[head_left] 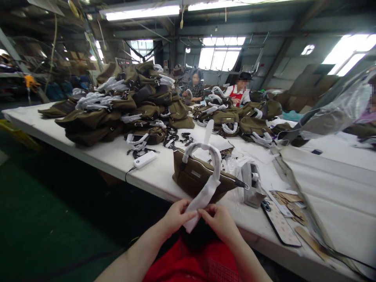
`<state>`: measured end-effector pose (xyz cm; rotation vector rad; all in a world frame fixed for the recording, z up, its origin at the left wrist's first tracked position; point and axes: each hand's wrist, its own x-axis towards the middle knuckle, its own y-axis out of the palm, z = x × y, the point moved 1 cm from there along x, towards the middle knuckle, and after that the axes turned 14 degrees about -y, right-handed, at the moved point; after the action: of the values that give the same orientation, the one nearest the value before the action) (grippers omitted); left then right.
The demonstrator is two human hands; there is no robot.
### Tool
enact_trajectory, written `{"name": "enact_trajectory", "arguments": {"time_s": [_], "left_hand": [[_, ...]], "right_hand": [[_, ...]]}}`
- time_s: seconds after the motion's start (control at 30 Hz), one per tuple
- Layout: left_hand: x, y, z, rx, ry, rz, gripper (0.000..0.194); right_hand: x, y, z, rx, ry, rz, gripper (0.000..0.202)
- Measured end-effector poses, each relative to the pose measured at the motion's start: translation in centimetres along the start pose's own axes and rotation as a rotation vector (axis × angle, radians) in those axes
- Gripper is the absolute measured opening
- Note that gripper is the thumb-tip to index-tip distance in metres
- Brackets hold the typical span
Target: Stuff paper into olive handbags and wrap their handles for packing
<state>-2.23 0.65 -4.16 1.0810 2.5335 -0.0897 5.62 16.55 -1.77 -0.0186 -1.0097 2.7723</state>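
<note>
An olive-brown handbag (194, 176) stands upright at the near edge of the white table, its zipped top slanting down to the right. White wrapping paper (202, 196) covers its handle and hangs down in a loose strip toward me. My left hand (179, 213) pinches this strip from the left, near its lower end. From the right, my right hand (216, 217) pinches the same strip, its fingertips nearly meeting those of the left. Another wrapped handle end (208, 131) sticks up behind the bag.
A tall pile of olive bags (117, 102) fills the table's left side. More bags (226, 117) lie farther back, where two people sit. A white power bank (145, 159), a grey pouch (252, 184) and a phone (280, 223) lie near the handbag.
</note>
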Motion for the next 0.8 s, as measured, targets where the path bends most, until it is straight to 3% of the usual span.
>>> {"name": "enact_trajectory", "arguments": {"time_s": [0.17,0.27,0.4,0.8], "left_hand": [[0.7,0.9,-1.0,0.198,0.09,-0.251,0.037],[0.0,1.5,-2.4,0.307,0.198,-0.254,0.034],[-0.7,2.0,-3.2,0.4,0.256,-0.249,0.036],[2.2,2.2,-0.1,0.051,0.109,-0.211,0.053]], "right_hand": [[-0.4,-0.1,-0.7,0.256,0.036,0.071,0.034],[-0.6,0.0,-1.3,0.455,0.106,0.111,0.034],[-0.2,0.1,-1.6,0.513,0.093,0.053,0.027],[1.5,2.5,-2.4,0.527,0.001,-0.091,0.027]]}}
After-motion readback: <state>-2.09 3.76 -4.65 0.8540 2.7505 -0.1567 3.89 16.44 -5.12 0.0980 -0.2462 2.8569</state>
